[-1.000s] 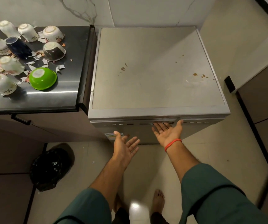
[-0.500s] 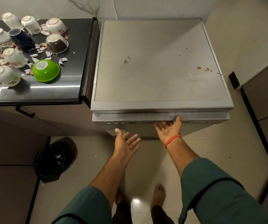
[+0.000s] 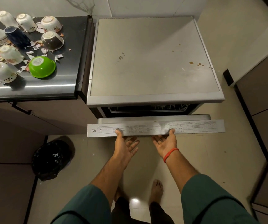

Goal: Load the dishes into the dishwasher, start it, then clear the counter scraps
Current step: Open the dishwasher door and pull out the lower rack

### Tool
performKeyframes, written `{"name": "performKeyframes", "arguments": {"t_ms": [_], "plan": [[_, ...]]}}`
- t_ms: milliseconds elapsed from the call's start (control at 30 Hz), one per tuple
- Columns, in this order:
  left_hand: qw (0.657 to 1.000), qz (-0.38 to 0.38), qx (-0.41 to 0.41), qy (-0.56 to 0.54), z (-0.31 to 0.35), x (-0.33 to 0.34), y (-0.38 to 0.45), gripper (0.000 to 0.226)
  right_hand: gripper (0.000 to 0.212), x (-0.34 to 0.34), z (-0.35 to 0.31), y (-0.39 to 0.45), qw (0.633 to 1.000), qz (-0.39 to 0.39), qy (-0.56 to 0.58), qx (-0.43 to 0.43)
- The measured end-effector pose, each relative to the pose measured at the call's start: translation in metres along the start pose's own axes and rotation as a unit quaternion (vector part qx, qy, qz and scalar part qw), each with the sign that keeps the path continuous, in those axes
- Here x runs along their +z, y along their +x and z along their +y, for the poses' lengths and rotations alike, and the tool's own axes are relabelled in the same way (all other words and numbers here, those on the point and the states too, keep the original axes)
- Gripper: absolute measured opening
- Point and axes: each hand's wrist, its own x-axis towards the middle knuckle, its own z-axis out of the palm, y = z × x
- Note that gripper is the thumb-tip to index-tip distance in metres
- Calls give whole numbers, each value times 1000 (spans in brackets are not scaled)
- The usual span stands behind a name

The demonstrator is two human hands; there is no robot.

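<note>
Dishwasher door (image 3: 155,128) tilted partly open just ahead of both hands; left hand (image 3: 125,145) and right hand (image 3: 165,142) palms up, thumbs on its top edge, fingers beneath hidden, grip unclear; rack inside barely visible

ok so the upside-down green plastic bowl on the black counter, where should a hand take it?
The green plastic bowl sits rim down with its flat base up, so there is no open rim to pinch. Probably best to come from above and span the domed wall with spread fingers, from its right, where the black counter is mostly bare; white cups crowd its left.
</note>
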Motion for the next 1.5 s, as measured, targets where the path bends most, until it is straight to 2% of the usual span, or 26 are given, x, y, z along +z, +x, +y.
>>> {"name": "performKeyframes", "arguments": {"t_ms": [167, 333, 433, 533, 633, 700, 833, 900, 1067, 1267, 1400, 1500], "plan": [[1000, 11, 3, 10, -11, -7, -4, 80, 38, -19, 4, -5, 1000, -8, -18, 11], [998, 50, 12, 32, -14, -22, -9, 77, 57, -51, -7, -6, 996, -13, -81, 23], [991, 124, 44, 21, -7, -47, -3, 71, 62, -79, -27, 1, 989, 35, -140, -7], [974, 209, 83, 28, 15, -80, 9, 71, 69, -106, -63, 14, 976, 129, -159, -72], [950, 274, 123, 88, 43, -102, 21, 68, 73, -121, -113, 27, 955, 212, -161, -133], [937, 288, 141, 139, 60, -110, 30, 69, 74, -122, -143, 36, 941, 233, -181, -167], [917, 283, 164, 229, 71, -104, 37, 75, 50, -113, -183, 50, 928, 172, -275, -182], [913, 277, 172, 245, 66, -92, 35, 75, 51, -111, -186, 53, 926, 149, -301, -171], [895, 292, 202, 269, 49, -82, 25, 67, 38, -111, -184, 43, 922, 145, -314, -174], [907, 274, 179, 265, 39, -104, 17, 73, 29, -126, -181, 29, 925, 124, -322, -158], [886, 294, 170, 316, 18, -125, 14, 87, 17, -144, -168, 21, 927, 114, -319, -160], [874, 309, 173, 331, 5, -133, 9, 77, 14, -163, -160, 19, 928, 115, -317, -157]]}}
